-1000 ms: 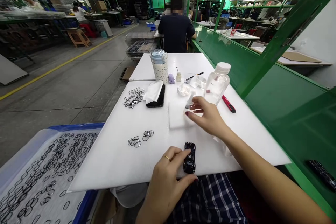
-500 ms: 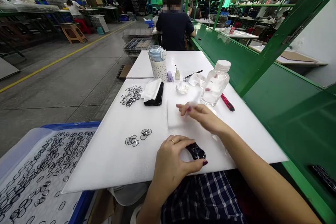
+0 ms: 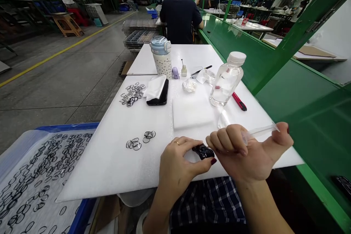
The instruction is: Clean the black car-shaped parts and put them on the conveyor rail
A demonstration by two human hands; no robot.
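Note:
My left hand [image 3: 178, 164] grips a small glossy black piece [image 3: 203, 151] by its side, pressing it to the white board near the front edge. My right hand [image 3: 246, 150] is right beside that piece, its curled fingers and thumb holding a thin clear plastic syringe [image 3: 260, 130] that points to the right. A white foam pad [image 3: 192, 111] lies just above my hands. Behind the right hand stands a clear plastic bottle [image 3: 226, 80] with a white cap.
Small black rings lie in loose heaps [image 3: 132, 94] [image 3: 140, 140] on the white board [image 3: 109, 164]. A blue-rimmed tray [image 3: 41, 182] full of rings is at the lower left. A phone, tissues, a flask and a red cutter [image 3: 239, 101] stand beyond. A co-worker sits ahead.
My right hand has moved down and right, away from the foam pad, and now shows the syringe. The black piece has turned and shifted slightly. My view has tilted a little.

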